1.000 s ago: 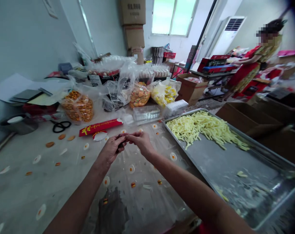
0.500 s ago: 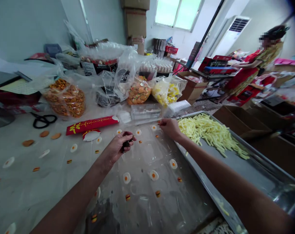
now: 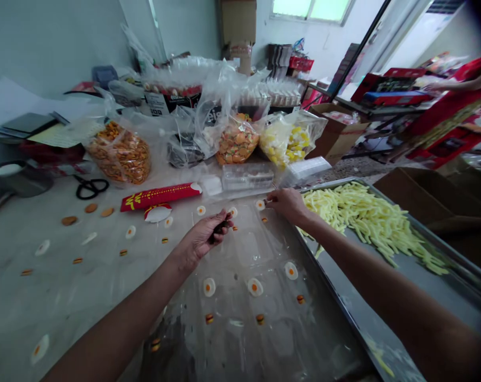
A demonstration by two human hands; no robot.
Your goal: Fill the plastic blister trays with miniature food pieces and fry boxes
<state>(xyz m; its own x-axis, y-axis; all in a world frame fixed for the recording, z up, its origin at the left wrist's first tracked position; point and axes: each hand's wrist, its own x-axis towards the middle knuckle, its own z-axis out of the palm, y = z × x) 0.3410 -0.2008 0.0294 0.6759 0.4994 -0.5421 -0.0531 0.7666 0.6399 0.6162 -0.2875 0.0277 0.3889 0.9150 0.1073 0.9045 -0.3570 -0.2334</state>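
My left hand (image 3: 202, 236) is curled, palm up, around a clump of small dark pieces (image 3: 219, 230) above the clear plastic sheet (image 3: 248, 249) on the table. The fingertips of my right hand (image 3: 288, 204) are pinched low over the sheet's far right part; what they hold is too small to make out. Right beside them lies a small fried-egg piece (image 3: 260, 205), with a tiny burger piece (image 3: 264, 219) just below it. More egg pieces (image 3: 255, 287) and burger pieces (image 3: 260, 319) lie spaced in rows across the sheet's shallow hollows.
To the right, a metal tray (image 3: 391, 302) holds a heap of pale yellow fry-shaped pieces (image 3: 367, 217). Along the back are bags of orange pieces (image 3: 123, 154), a clear box (image 3: 248, 178), a red carton (image 3: 160, 196) and black scissors (image 3: 91, 187). Another person (image 3: 451, 106) stands at the far right.
The view has shifted, so most things sit farther right. My right fingertips have come slightly lower and closer to the egg piece. My left hand still holds the dark pieces.
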